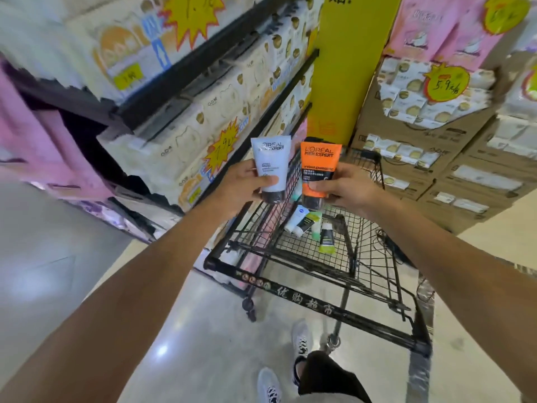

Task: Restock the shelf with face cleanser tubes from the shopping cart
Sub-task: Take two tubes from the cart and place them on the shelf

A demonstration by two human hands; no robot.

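Mid-frame, above the shopping cart [319, 269]: left hand [241, 184] pinching pale blue cleanser tube [270, 167], right hand [345, 186] gripping orange cleanser tube [319, 170] — caps down, labels readable, likely for shelving — more tubes [327, 238] in basket

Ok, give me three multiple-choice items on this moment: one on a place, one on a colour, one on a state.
1. Where do the spare tubes lie?
A. on the shopping cart mesh floor
B. on the shelf
C. on the tiles

2. What colour is the tube in the right hand?
A. green
B. orange
C. pink

3. How is the pale blue tube held in the left hand?
A. lying flat
B. cap up
C. cap down

Answers: 1 A, they rest inside the basket; 2 B, its body is orange; 3 C, the dark cap points down.
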